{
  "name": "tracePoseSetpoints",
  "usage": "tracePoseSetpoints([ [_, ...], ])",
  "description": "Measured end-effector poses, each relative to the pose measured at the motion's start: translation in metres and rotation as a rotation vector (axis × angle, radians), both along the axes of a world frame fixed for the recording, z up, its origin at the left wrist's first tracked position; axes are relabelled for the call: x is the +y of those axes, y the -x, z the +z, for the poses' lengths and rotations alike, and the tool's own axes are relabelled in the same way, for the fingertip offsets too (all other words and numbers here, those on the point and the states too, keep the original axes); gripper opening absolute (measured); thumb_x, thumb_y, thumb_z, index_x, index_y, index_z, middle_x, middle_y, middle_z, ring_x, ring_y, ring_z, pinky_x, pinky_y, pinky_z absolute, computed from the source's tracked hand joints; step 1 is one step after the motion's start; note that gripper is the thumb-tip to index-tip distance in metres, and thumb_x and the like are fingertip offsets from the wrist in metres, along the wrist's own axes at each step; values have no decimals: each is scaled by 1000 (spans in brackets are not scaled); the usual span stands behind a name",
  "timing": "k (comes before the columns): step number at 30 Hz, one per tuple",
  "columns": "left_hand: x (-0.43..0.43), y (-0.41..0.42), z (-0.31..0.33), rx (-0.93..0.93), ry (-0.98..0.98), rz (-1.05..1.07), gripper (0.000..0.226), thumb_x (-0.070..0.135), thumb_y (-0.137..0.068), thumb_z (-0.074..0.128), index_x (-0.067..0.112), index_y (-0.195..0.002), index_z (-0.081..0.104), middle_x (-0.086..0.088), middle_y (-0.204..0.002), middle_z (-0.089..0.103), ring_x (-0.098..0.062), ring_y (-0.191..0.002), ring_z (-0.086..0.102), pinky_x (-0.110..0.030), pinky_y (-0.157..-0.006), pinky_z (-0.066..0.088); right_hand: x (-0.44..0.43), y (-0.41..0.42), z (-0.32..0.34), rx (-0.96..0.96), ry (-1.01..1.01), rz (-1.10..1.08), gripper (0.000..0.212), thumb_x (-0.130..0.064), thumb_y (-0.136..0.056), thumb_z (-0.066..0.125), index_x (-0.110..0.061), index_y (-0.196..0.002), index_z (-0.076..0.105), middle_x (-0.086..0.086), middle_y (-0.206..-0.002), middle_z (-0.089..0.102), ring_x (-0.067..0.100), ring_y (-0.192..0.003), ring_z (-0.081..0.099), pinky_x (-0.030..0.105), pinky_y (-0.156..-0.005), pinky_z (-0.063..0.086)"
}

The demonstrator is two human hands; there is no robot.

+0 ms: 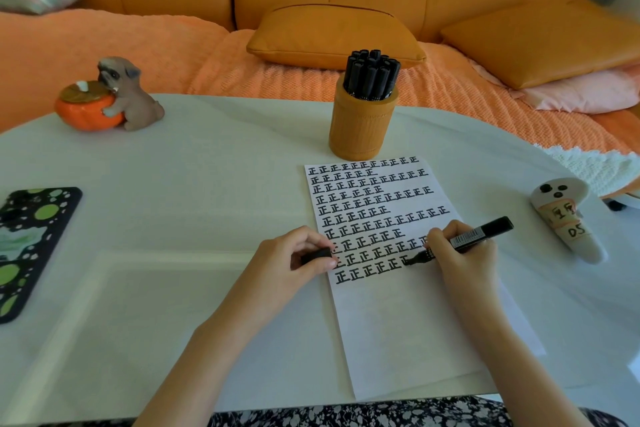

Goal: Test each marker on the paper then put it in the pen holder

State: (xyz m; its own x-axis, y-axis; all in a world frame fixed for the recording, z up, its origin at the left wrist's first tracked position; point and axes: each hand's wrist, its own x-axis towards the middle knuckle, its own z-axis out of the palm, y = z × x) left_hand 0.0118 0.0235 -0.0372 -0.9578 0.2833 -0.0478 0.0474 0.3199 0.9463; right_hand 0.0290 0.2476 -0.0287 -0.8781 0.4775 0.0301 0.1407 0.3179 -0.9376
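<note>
My right hand grips the black marker, tip on the paper at the last row of characters. My left hand pinches its cap at the sheet's left edge. Pen holder, full of markers, stands just beyond the paper on the table.

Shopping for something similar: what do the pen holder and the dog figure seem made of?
The pen holder looks like tan leather or an imitation: matte, with stitching near its base. The dog figure looks like painted resin or ceramic: smooth, moulded, with a glossy orange bowl.
</note>
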Motion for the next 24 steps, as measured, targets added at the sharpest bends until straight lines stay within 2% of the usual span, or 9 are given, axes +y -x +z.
tracePoseSetpoints([
  [6, 0, 0, 0, 2, 6, -2, 13, 22, -79, 73, 30, -86, 66, 16, -89, 73, 7, -87, 65, -3, -76, 40, 0, -2, 2, 15, 33, 6, 28, -2, -82, 55, 0, -60, 39, -13, -37, 36, 9, -48, 21, 19, -41, 15],
  [9, -1, 0, 0, 2, 9, -5, 12, 23, -79, 72, 30, -87, 66, 15, -90, 73, 6, -88, 65, -4, -78, 41, -1, -2, 3, 7, 23, 18, 28, -3, -83, 55, -2, -60, 39, -14, -36, 34, 6, -42, 23, 16, -40, 16],
  [17, 0, 0, 0, 8, 3, -4, 13, 22, -79, 72, 30, -86, 66, 16, -90, 73, 8, -88, 64, -2, -76, 39, -1, -2, 2, 5, 20, 27, 31, -5, -83, 57, 7, -62, 36, -11, -42, 35, 9, -50, 23, 28, -51, 17],
  [24, 0, 0, 0, 15, 0, -4, 15, 21, -79, 73, 33, -84, 65, 16, -90, 73, 7, -88, 65, -2, -77, 40, -3, -2, 4, 13, -3, 21, 28, -2, -82, 55, 6, -61, 38, -13, -35, 37, 6, -41, 23, 19, -41, 16],
])
